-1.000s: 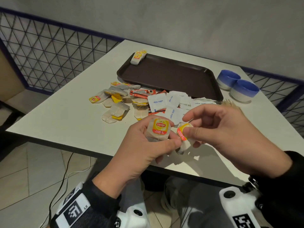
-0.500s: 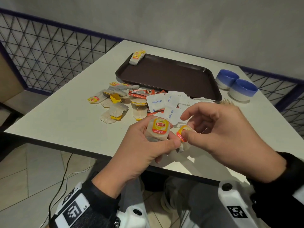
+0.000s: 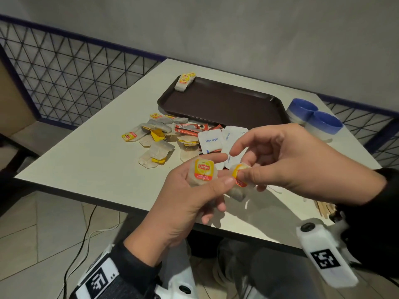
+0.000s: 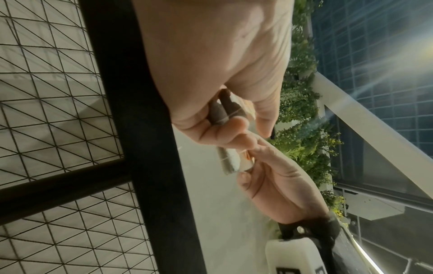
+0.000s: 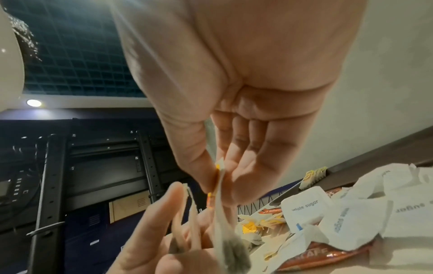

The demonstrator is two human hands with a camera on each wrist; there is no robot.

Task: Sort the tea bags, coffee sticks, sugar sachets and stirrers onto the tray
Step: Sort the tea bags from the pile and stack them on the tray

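My left hand [image 3: 224, 169] grips a tea bag with a yellow Lipton tag [image 3: 203, 171] above the table's front edge. Just right of it, my right hand [image 3: 243, 176] pinches a second tea bag [image 3: 237, 190] by its tag, index finger raised. The wrist views show the same two bags [image 4: 222, 111] [image 5: 220, 204]. The dark brown tray [image 3: 226, 104] lies beyond, with a row of tea bags [image 3: 185, 80] on its far left corner. Loose tea bags [image 3: 155, 145], coffee sticks [image 3: 190, 128], sugar sachets [image 3: 210, 140] and wooden stirrers [image 3: 323, 209] lie on the table.
Two blue-rimmed cups [image 3: 313, 117] stand right of the tray. The white table [image 3: 86, 160] is bare on its left side. A wire mesh fence [image 3: 64, 72] runs behind and left. A cable lies on the tiled floor [image 3: 82, 244].
Both hands still hold their tea bags in nearly the same place. My right wrist has dropped a little.
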